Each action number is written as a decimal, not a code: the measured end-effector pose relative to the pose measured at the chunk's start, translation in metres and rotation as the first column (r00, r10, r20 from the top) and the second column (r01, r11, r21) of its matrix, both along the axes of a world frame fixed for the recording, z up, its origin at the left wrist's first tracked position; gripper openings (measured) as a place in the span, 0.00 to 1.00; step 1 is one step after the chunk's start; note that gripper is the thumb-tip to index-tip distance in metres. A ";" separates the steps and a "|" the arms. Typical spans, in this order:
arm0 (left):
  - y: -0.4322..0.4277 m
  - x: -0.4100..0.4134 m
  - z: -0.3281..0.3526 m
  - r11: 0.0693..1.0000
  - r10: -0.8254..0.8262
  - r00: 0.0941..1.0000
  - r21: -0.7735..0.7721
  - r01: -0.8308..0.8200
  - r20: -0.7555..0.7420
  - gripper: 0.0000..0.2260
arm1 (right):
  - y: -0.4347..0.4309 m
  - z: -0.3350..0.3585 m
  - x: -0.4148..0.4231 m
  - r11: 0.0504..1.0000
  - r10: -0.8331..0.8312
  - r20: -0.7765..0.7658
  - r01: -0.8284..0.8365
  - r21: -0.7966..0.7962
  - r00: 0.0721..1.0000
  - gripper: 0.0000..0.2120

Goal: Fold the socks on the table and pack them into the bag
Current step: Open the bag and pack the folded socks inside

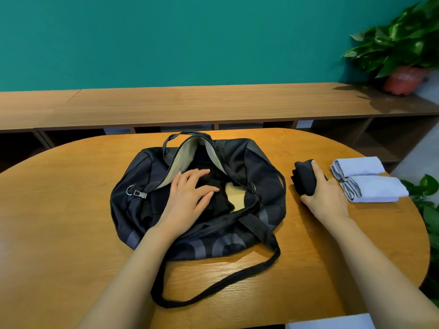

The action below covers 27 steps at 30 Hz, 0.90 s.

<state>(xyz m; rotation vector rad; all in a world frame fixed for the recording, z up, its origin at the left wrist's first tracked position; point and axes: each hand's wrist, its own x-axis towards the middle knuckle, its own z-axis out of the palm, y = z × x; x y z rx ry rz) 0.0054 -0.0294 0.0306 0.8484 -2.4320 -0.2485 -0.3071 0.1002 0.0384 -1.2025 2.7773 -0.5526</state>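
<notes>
Saw right hand [327, 195] gripping folded black sock [305, 178] just right of bag [259, 160]; bag mouth lay to its left. Left hand [187, 193] flat, fingers straight, pressing black socks [219, 204] inside bag. Blue folded socks [370, 184] farther right of bag. I judged right hand nearer for drop-in.

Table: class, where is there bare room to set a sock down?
Free: table left of the bag, and between its strap and the right forearm. Crowded: right of the bag, with black sock, right hand, pale folded socks.
</notes>
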 end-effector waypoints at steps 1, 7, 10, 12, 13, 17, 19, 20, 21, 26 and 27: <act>0.001 0.003 0.001 1.000 0.021 0.999 -0.022 -0.022 -0.038 0.17 | 0.003 0.007 0.006 0.997 0.005 -0.017 -0.007 -0.076 1.000 0.48; 0.006 0.006 -0.002 0.989 -0.103 0.989 0.119 0.090 0.107 0.17 | -0.003 0.067 0.090 0.777 0.384 0.472 -0.002 -0.629 0.794 0.42; 0.006 0.005 -0.002 0.991 -0.088 0.989 0.107 0.075 0.123 0.14 | -0.032 0.070 0.132 0.881 0.418 0.824 0.051 -0.471 0.383 0.34; 0.006 0.007 -0.003 0.993 -0.085 0.989 0.093 0.074 0.118 0.14 | -0.050 0.065 0.147 0.945 0.322 0.931 -0.006 -0.326 0.174 0.25; 0.005 0.007 -0.003 0.993 -0.080 0.989 0.092 0.069 0.124 0.13 | -0.058 0.062 0.150 0.954 0.298 0.942 -0.017 -0.299 0.154 0.21; 0.006 0.008 -0.002 0.993 -0.075 0.985 0.098 0.060 0.155 0.13 | -0.081 0.048 0.144 0.942 0.247 0.859 0.096 -0.322 0.449 0.32; 0.006 0.008 0.000 0.993 -0.070 0.985 0.103 0.054 0.159 0.13 | -0.082 0.040 0.143 0.966 0.175 0.642 -0.004 -0.258 0.747 0.39; 0.006 0.008 0.000 0.993 -0.068 0.985 0.109 0.051 0.160 0.13 | -0.082 0.034 0.143 0.984 0.136 0.478 -0.062 -0.166 0.868 0.42; 0.007 0.008 0.001 0.992 -0.068 0.985 0.112 0.050 0.161 0.13 | -0.078 0.030 0.147 0.994 0.110 0.319 -0.097 -0.055 0.941 0.43; 0.008 0.006 -0.001 0.995 -0.057 0.983 0.089 0.042 0.174 0.13 | -0.069 0.014 0.172 0.924 0.136 0.086 -0.158 0.349 0.987 0.47; 0.008 0.006 -0.001 0.995 -0.056 0.984 0.092 0.041 0.170 0.13 | -0.069 0.016 0.167 0.920 0.152 0.183 -0.207 0.334 0.971 0.48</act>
